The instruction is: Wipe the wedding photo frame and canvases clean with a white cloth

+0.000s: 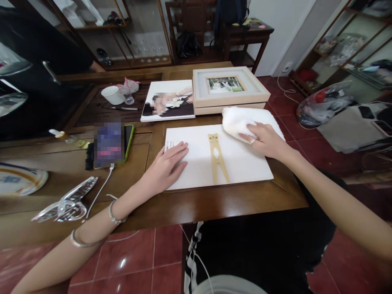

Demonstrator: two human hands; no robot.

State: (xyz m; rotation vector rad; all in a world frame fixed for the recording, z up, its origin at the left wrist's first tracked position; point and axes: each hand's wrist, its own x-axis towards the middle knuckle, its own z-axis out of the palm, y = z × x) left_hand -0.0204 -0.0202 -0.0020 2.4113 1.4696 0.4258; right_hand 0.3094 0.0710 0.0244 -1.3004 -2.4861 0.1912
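A white rectangular panel [196, 159] lies flat on the wooden table, with a pale yellow, A-shaped frame stand [215, 155] fixed on its face. My left hand [167, 165] rests on the panel's left edge, fingers stretched out and partly over some small print. Near the panel's far right corner, my right hand [261, 139] grips a fluffy white cloth [245, 118]. The cloth covers that corner and hangs past the panel's right side. Its lower folds are hidden under my fingers.
Behind the panel are a photo print [168, 100] and stacked framed pictures [231, 85]. Leftward lie a phone [129, 141], dropper bottle [69, 138], silver hair clip [67, 202] and white cup [113, 95]. A person in dark clothes [39, 41] is across the table.
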